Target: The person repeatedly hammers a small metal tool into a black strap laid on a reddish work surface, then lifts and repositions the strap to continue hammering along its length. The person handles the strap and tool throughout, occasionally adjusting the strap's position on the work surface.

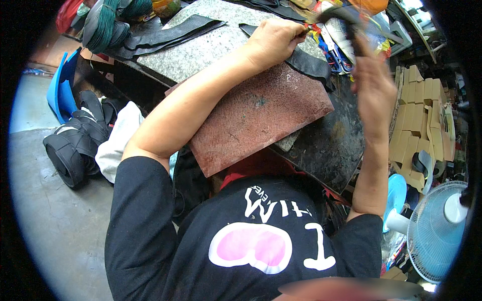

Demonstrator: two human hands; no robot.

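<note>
My left hand (276, 41) is closed in a pinch over a black leather strip (307, 65). Something small and thin shows at its fingertips, too small to name. The strip lies across a grey speckled stone slab (201, 50) and the edge of a reddish-brown board (261, 113). Raised to the right of the left hand, my right hand (374, 88) grips a hammer (351, 25), smeared by motion. The hammer's dark head is above and to the right of the left fingertips. Another black leather piece (173, 35) rests on the slab's left part.
Dark green cord bundles (103, 27) sit at the far left. Rolled black strapping (75, 145) and a white cloth (120, 138) are beside the bench. Scissors (337, 57) and bright packets lie far right. Cardboard pieces (414, 120) and a fan (437, 231) stand at right.
</note>
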